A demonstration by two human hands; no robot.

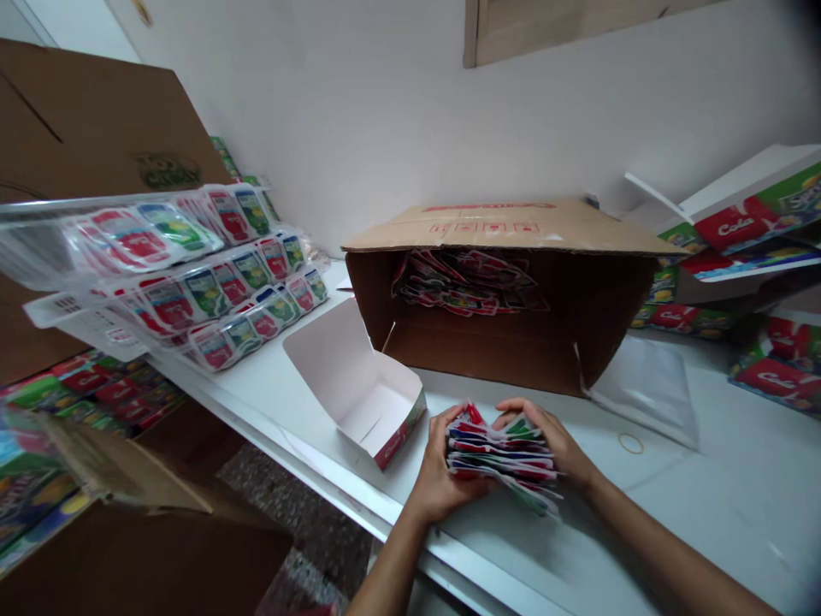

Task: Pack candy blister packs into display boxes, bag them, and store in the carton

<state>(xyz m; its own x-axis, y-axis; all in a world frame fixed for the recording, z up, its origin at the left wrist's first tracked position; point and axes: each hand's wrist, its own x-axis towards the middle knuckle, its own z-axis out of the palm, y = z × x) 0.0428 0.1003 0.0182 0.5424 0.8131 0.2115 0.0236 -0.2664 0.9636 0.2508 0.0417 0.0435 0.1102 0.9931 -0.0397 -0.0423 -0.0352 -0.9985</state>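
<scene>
A thick stack of small printed sachets (500,458), red, green, blue and white, is held just above the white table. My left hand (442,475) wraps round its left side, thumb underneath. My right hand (555,441) grips the right side, its fingers curled over the top. The sachets fan out a little at the lower right, where they look blurred. To the left of my hands stands an open carton (378,402) with a white inside and a red printed front; its lid is tipped back and no sachets show in it.
A brown cardboard box (487,351) lies on its side behind my hands, with loose sachets (462,282) inside. Clear packs of sachets (211,291) are piled at left. A rubber band (631,443) and a plastic bag (647,385) lie at right, near printed cartons (776,364).
</scene>
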